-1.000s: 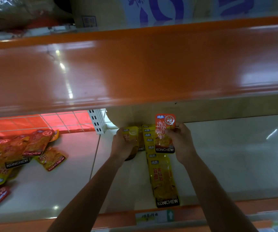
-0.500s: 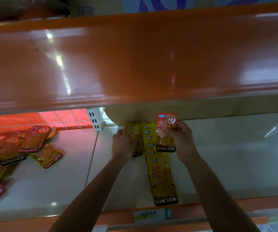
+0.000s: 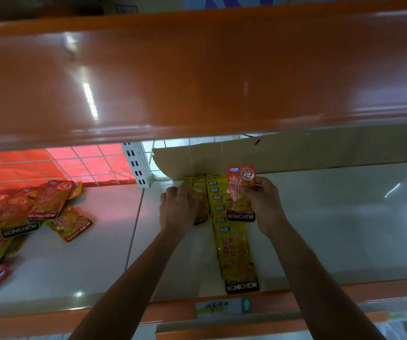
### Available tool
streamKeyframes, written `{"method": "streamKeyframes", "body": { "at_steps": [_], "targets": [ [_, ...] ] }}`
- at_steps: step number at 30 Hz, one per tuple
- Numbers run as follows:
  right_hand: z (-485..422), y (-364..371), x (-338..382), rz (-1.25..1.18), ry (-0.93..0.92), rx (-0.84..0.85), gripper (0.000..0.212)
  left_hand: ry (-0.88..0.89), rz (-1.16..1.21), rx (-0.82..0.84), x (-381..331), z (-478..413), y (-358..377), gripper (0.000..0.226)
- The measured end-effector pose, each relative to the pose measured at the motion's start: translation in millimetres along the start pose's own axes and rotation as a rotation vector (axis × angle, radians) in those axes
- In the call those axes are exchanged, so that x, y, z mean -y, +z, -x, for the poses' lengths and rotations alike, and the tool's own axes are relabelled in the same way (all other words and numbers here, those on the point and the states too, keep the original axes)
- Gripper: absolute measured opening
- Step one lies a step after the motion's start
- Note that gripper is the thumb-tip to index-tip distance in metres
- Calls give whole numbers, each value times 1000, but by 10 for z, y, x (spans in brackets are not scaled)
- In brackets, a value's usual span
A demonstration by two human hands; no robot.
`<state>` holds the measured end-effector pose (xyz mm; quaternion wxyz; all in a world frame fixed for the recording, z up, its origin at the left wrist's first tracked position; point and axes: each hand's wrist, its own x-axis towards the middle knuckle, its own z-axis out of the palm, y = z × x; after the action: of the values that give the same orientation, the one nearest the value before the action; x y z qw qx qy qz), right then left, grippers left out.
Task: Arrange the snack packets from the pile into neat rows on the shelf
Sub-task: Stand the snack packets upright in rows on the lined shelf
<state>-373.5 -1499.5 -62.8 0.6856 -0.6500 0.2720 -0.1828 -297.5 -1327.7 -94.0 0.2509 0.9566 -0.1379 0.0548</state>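
My right hand (image 3: 262,204) pinches an orange-red KONCHEW packet (image 3: 240,193) by its right edge, holding it upright over the back of a row of overlapping yellow packets (image 3: 236,256). That row runs from the cardboard backing to the front lip of the white shelf (image 3: 332,229). My left hand (image 3: 178,209) lies on a short stack of yellow packets (image 3: 197,192) just left of the row, fingers over its lower half. A loose pile of red and yellow packets (image 3: 26,217) lies on the shelf section to the left.
An orange upper shelf (image 3: 197,74) overhangs close above. A cardboard sheet (image 3: 283,153) lines the back, with a wire grid (image 3: 62,163) behind the left section. A white upright post (image 3: 136,165) divides the sections. A price label (image 3: 222,306) sits on the orange front rail.
Both hands stay at the back of the shelf; the left hand has slid a little further onto the left yellow stack. The view has dropped slightly, showing more cardboard backing.
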Motion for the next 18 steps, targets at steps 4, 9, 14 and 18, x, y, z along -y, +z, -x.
{"method": "streamKeyframes", "body": {
  "at_steps": [4, 9, 14, 18],
  "targets": [
    [101, 8, 28, 33, 5, -20, 26, 28, -5, -68, -61, 115, -82, 50],
    [362, -17, 39, 46, -21, -25, 30, 157, -4, -115, -216, 414, -208, 43],
    [758, -157, 20, 89, -40, -44, 35, 292, -50, -93, -347, 831, -294, 52],
    [1139, -419, -36, 159, -60, -122, 35, 331, -88, -22, -476, 1174, -294, 59]
  ]
}}
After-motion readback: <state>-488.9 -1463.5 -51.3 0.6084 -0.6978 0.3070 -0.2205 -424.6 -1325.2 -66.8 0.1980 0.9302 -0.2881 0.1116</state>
